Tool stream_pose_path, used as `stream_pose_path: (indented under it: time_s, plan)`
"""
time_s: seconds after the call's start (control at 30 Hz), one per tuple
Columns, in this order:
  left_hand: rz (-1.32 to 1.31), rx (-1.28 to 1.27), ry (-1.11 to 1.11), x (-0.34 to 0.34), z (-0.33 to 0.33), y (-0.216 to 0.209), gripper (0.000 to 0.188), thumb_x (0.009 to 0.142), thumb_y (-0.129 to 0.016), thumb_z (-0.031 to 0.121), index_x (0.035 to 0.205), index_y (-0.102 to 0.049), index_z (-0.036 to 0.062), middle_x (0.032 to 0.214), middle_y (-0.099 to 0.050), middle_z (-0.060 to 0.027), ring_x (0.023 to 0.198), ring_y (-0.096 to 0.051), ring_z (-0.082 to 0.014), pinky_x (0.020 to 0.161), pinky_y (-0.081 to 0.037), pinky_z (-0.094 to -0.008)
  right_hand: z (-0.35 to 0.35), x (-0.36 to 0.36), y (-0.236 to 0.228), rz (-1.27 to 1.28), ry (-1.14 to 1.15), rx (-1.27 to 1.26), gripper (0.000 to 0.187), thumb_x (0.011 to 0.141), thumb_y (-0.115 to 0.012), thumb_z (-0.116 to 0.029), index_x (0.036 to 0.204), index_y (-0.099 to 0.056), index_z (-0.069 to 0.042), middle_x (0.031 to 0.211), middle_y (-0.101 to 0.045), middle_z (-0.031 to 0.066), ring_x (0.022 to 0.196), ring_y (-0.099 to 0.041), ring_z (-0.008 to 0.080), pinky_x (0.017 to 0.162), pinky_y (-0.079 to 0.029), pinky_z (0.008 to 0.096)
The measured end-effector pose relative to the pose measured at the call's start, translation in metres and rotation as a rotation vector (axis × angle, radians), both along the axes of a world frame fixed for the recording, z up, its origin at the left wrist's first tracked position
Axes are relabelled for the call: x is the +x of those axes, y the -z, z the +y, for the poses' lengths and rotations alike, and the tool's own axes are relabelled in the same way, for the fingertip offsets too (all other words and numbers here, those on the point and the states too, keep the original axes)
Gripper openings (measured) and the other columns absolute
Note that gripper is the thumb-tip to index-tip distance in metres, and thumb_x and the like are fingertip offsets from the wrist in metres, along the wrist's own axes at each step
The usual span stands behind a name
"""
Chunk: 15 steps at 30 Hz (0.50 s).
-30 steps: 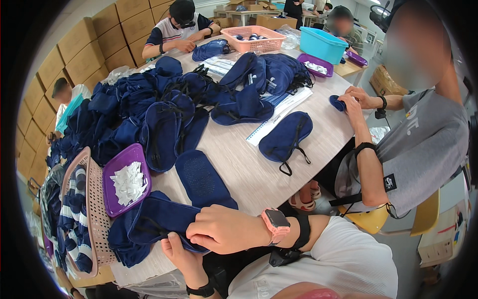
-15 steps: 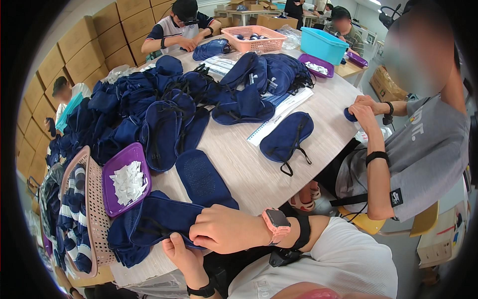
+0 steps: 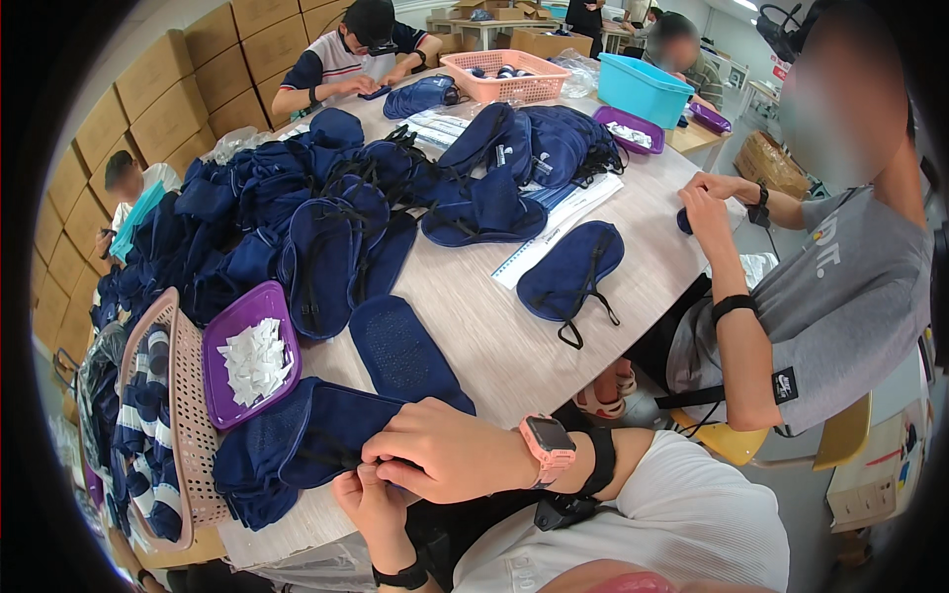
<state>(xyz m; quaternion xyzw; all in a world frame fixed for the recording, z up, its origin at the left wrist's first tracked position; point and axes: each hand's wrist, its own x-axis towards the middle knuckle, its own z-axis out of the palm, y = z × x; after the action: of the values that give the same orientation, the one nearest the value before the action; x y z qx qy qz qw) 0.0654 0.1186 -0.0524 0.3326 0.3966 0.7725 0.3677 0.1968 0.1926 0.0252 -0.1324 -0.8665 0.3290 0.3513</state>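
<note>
A navy fabric piece (image 3: 341, 420), flat and slipper-shaped, lies at the near edge of the table on a stack of similar pieces (image 3: 247, 474). A black cord (image 3: 321, 457) runs across it to my fingertips. My right hand (image 3: 435, 450), palm down, is closed and seems to pinch the cord's end. Thumb and fingers pressed together, my left hand (image 3: 376, 514) meets it from below. What lies between the left fingertips is hidden. Beyond them is another navy piece (image 3: 410, 356) with a dotted surface. Farther right rests a navy piece with a black loop (image 3: 570, 272).
A purple tray (image 3: 219, 385) of white slips and a pink basket (image 3: 183, 395) of rolled navy-and-white items stand at left. A navy heap (image 3: 247, 208) covers the table's far left. At right, a co-worker's hands (image 3: 707, 203) hold a small navy item. Others sit across the table.
My left hand's fingers have closed up against my right fingertips, slightly off the fabric's edge. The right hand has shifted a little left and up. Co-workers' hands have also moved.
</note>
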Motion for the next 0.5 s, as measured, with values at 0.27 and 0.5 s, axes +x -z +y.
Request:
stream_pose_path:
  time_s: [0.27, 0.5]
  plan:
    - [0.029, -0.026, 0.065, 0.0002, -0.0001, -0.0047, 0.015, 0.082, -0.053, 0.013, 0.087, -0.047, -0.0003, 0.082, -0.055, -0.0080, 0.073, -0.056, -0.0143, 0.065, -0.048, -0.0256, -0.0003, -0.0007, 0.0010, -0.037, 0.008, -0.015, 0.018, 0.078, -0.054, -0.017, 0.091, -0.056, -0.005, 0.080, -0.058, 0.0045, 0.073, -0.051, 0.0190, 0.068, -0.036, 0.0304]
    - [0.040, -0.009, 0.097, -0.0004, 0.0003, -0.0070, 0.009, 0.083, -0.048, 0.008, 0.088, -0.046, 0.0004, 0.083, -0.055, -0.0081, 0.074, -0.055, -0.0139, 0.064, -0.048, -0.0246, 0.0007, 0.0017, -0.0026, -0.072, -0.031, -0.035, 0.022, 0.076, -0.056, -0.017, 0.095, -0.055, -0.005, 0.079, -0.057, 0.0044, 0.072, -0.051, 0.0196, 0.068, -0.036, 0.0305]
